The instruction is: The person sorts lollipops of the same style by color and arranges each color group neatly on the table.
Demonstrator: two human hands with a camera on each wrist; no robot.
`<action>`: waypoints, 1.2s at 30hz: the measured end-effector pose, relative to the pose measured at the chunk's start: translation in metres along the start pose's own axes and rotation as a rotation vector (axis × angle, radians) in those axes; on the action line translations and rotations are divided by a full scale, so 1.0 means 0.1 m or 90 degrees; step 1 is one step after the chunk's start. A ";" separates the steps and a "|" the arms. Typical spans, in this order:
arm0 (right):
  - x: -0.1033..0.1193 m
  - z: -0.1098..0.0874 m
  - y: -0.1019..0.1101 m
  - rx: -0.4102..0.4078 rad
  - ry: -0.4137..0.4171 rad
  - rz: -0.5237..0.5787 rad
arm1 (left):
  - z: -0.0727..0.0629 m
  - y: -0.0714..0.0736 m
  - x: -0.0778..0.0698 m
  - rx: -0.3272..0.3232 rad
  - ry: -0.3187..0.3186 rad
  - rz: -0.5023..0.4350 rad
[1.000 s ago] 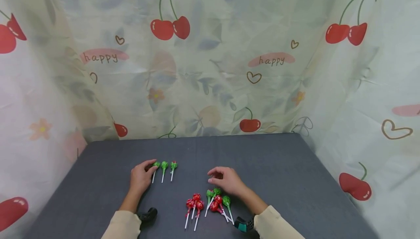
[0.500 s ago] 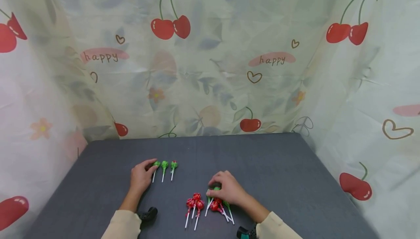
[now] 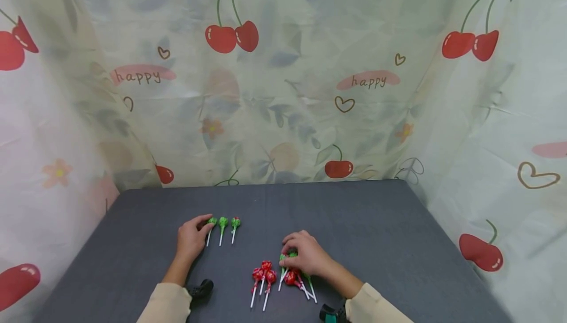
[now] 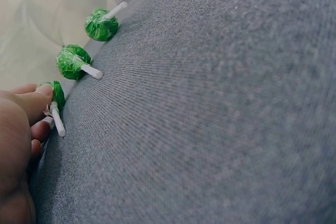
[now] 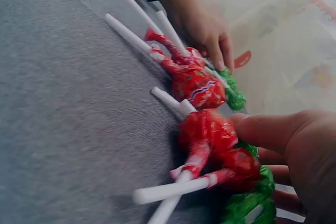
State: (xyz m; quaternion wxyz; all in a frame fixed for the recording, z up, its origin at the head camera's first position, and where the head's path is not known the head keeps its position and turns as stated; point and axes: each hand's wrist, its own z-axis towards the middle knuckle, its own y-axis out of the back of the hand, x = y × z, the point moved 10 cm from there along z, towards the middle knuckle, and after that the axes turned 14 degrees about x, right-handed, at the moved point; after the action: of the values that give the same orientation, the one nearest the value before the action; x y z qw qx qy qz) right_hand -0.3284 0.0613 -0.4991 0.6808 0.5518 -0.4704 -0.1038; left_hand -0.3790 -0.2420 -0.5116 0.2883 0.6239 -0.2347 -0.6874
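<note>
The left hand [image 3: 191, 238] pinches the head of a green lollipop [image 3: 213, 221] between thumb and fingers, at the left end of a row with two more green ones [image 3: 223, 221] on the dark table [image 3: 354, 224]. The right hand [image 3: 311, 256] bends over a mixed red and green pile [image 3: 290, 278], thumb and fingers parted around the heads, though whether it grips one I cannot tell; three red lollipops [image 3: 270, 276] lie just left of that pile.

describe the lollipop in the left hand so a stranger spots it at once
On the grey table, find the row of three green lollipops towards the far edge. The lollipop is the leftmost; unlike its two neighbours, it is pinched by the left hand.
</note>
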 end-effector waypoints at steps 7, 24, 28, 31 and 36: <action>0.08 0.12 0.14 -0.003 0.033 -0.012 | 0.01 -0.01 0.01 0.000 -0.005 0.006; 0.24 0.59 0.40 0.002 0.008 0.005 | 0.00 0.00 0.00 -0.005 -0.004 0.013; 0.27 0.68 0.43 -0.021 0.012 0.031 | 0.00 0.00 -0.01 -0.002 -0.004 0.013; 0.27 0.75 0.44 -0.036 0.009 0.048 | 0.00 0.01 -0.01 -0.001 -0.006 0.011; 0.25 0.88 0.42 -0.057 -0.005 0.080 | 0.00 0.01 0.00 -0.004 -0.006 0.009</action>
State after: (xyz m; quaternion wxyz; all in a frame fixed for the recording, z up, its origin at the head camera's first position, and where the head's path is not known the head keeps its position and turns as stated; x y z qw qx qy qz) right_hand -0.3976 0.0026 -0.4545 0.7084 0.4895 -0.5015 -0.0841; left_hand -0.3792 -0.2426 -0.5108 0.2940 0.6180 -0.2385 -0.6890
